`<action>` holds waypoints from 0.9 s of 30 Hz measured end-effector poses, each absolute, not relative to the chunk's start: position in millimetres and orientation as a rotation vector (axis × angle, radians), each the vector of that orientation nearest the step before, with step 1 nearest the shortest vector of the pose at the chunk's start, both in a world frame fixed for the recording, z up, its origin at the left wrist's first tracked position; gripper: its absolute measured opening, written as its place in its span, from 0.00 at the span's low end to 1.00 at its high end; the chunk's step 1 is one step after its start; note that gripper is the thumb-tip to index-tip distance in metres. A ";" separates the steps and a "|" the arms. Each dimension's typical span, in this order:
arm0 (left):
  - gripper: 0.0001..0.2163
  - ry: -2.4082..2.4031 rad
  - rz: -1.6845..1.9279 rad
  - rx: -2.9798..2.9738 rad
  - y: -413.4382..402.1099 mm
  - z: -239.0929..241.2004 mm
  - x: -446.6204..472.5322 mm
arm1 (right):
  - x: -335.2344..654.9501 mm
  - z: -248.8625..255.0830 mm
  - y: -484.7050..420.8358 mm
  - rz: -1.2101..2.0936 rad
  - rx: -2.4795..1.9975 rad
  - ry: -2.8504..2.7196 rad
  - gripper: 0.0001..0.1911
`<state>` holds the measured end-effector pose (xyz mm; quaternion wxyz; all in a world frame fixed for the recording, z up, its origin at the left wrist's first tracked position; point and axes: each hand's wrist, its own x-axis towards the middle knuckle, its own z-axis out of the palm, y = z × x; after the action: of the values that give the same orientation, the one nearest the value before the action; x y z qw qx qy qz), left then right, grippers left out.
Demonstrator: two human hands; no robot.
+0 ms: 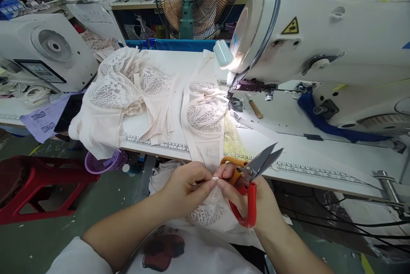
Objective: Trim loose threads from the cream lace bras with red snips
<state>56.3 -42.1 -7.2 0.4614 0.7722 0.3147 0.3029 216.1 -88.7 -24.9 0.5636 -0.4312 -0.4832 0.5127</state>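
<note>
Cream lace garment [205, 137] trailing off table, left hand [185, 188] pinching its edge, right hand [253, 197] gripping red-handled snips [253, 171]

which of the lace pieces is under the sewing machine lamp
The lace cup piece beside the needle, brightly lit; the heaped lace pieces lie farther left, out of the light.

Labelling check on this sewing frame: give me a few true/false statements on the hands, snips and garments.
1. The right hand holds red-handled thread snips. True.
2. The snips' blades are closed. False: they stand apart, pointing up and right.
3. Both hands pinch a lace garment at the table edge; the left hand holds it between fingertips. True.
4. The pile of lace garments lies right of the sewing machine. False: it lies to the left.
</note>
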 end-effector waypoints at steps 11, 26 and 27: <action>0.07 0.898 0.694 1.845 -38.9 -2.4 52.9 | 215.3 -30.8 -94.8 1.165 -1.280 -1.286 0.10; 0.04 0.871 0.951 1.230 -18.1 -3.4 35.8 | 303.8 -2.9 -92.3 0.679 -1.652 -1.557 0.11; 0.04 0.853 0.951 1.225 -18.1 -1.1 37.5 | 294.7 -7.2 -93.4 0.740 -1.519 -1.585 0.05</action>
<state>37.5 -18.1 -1.1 0.6331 0.5358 0.3731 0.4157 294.7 -93.4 -7.2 0.4010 -0.6006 -0.6269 0.2925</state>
